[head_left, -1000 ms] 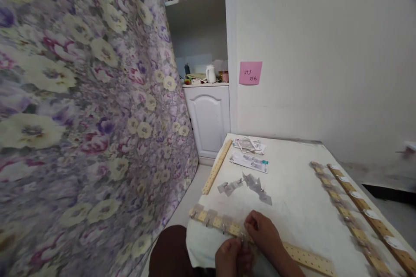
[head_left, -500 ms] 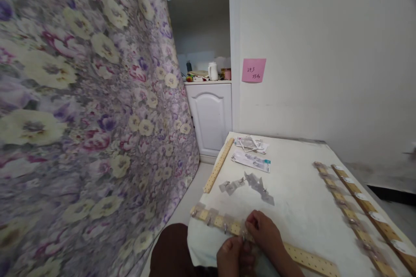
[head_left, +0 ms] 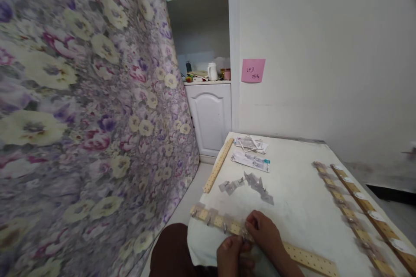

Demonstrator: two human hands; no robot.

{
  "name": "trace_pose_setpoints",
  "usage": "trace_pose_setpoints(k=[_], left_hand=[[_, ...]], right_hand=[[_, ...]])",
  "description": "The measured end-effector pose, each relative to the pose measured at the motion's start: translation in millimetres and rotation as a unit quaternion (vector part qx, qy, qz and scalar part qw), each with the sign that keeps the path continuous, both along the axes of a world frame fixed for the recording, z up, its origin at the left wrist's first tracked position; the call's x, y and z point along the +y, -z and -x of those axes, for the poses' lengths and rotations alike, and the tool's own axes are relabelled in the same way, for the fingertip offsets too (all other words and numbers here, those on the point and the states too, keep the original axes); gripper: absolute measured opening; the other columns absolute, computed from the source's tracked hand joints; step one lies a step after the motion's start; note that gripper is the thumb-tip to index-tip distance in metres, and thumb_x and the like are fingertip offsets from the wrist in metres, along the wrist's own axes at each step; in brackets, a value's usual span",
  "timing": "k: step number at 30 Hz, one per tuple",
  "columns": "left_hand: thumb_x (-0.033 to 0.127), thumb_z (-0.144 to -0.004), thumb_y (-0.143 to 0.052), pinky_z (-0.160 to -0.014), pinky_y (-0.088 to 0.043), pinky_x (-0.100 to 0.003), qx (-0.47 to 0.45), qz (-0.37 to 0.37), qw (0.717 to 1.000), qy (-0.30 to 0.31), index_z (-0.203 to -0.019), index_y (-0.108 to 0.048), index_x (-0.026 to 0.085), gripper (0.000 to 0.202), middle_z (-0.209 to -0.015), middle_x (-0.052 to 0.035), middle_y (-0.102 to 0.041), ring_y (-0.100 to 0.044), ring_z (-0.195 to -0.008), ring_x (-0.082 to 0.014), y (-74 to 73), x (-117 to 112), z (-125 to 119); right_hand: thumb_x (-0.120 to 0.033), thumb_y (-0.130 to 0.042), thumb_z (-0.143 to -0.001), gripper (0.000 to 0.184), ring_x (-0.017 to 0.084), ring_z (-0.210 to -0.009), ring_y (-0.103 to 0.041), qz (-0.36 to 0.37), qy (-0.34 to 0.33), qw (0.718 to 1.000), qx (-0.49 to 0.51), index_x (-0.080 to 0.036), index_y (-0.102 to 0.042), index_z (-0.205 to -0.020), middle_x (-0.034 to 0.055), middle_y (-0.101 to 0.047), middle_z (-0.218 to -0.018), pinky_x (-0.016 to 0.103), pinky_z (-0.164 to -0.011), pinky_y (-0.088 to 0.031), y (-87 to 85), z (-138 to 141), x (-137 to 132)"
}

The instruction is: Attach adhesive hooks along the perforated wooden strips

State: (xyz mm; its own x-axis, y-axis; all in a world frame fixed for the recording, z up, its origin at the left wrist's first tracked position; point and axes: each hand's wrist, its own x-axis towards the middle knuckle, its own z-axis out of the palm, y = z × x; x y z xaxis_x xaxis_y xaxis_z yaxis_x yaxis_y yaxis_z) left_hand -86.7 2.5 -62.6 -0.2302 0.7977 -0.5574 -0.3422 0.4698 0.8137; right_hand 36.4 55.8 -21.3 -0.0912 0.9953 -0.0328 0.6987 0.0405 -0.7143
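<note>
A pale wooden strip with punched holes (head_left: 310, 259) lies along the near edge of the table. Clear square patches with small metal hooks (head_left: 225, 225) sit in a row on its left part. My left hand (head_left: 230, 254) is closed in a pinch at the strip's near side, on the hook of a clear adhesive hook (head_left: 243, 233). Just across the strip, my right hand (head_left: 265, 230) pinches at the edge of the same clear patch. The fingertips hide much of this piece.
Loose clear hooks (head_left: 259, 187) lie mid-table. Behind them are a hook package (head_left: 250, 162) and more packaging (head_left: 251, 143). Another holed strip (head_left: 218, 166) lies along the left edge. Two strips bearing patches, one lighter (head_left: 348, 214) and one browner (head_left: 364, 203), run down the right side.
</note>
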Motion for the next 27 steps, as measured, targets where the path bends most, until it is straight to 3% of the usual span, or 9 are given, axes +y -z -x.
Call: trace_pose_setpoints(k=[11, 27], left_hand=[[0.049, -0.062, -0.061, -0.032, -0.028, -0.021, 0.004, -0.021, 1.000, -0.015, -0.071, -0.057, 0.017, 0.033, -0.071, -0.0047, -0.072, -0.054, -0.031, -0.0121, -10.5, -4, -4], [0.049, -0.061, -0.061, -0.034, -0.029, -0.022, 0.012, -0.023, 0.999, -0.025, -0.069, -0.057, 0.017, 0.033, -0.068, -0.0062, -0.073, -0.055, -0.032, -0.0133, -17.3, -5, -5]], right_hand=[[-0.025, -0.052, -0.074, 0.007, 0.014, -0.068, -0.057, 0.000, 0.002, 1.000, -0.010, -0.024, -0.058, -0.072, -0.0029, -0.064, -0.070, 0.023, -0.061, -0.033, 3.1, 0, -1], [-0.028, -0.056, -0.074, 0.007, 0.014, -0.071, -0.060, 0.017, -0.006, 1.000, 0.009, -0.024, -0.061, -0.075, -0.0032, -0.067, -0.073, 0.023, -0.063, -0.036, 1.4, -2, 1]])
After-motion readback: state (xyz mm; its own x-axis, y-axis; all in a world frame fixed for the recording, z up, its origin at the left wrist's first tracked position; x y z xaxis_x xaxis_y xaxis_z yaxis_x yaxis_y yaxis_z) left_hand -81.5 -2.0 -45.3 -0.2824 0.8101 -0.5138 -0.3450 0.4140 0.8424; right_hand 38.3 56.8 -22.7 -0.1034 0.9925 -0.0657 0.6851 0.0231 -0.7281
